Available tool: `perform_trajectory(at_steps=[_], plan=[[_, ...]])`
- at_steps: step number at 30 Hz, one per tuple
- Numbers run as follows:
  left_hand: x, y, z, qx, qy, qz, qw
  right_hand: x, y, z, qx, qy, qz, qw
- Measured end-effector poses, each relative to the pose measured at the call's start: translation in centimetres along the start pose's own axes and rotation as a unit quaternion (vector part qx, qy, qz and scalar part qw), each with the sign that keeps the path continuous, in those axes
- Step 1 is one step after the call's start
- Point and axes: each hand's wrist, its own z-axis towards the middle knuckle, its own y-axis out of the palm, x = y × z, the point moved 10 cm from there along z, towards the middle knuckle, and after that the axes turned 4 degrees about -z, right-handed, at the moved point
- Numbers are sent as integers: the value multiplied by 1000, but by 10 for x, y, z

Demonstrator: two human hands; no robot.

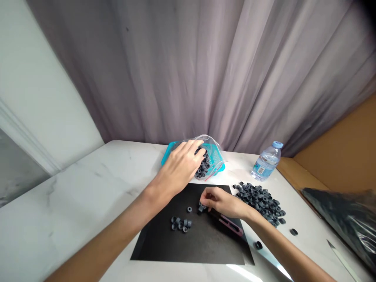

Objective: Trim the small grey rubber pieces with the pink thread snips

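Note:
My left hand (182,164) reaches into a clear plastic bag (210,145) of small grey rubber rings that lies on a turquoise basket (216,158); its fingers curl among the rings. My right hand (221,201) rests on a black mat (190,243), fingers pinched on a grey ring (201,207) at the tip of a dark pink-edged tool (230,224) lying under the hand. A small cluster of rings (180,224) and one single ring (189,209) lie on the mat to the left of it.
A big heap of grey rings (261,197) lies on the white marble table (64,203) right of the mat, with stray rings (293,232) nearby. A water bottle (266,161) stands behind. A black plastic bag (343,215), cardboard (343,149) and curtain border the right and back.

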Motion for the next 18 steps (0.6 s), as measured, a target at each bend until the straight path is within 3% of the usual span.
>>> perform_trajectory(at_steps=[5, 9, 14, 18], plan=[[-1, -9, -17, 51, -14, -10, 999, -25, 5, -8, -55, -18, 67, 996], [-8, -20, -63, 146, -49, -125, 980, -50, 10, -18, -62, -27, 113, 991], [-12, 16, -117, 136, -114, -219, 960, -66, 13, -26, 22, -38, 207, 977], [-11, 27, -127, 147, -139, -270, 941, -68, 14, -30, 56, -31, 216, 974]])
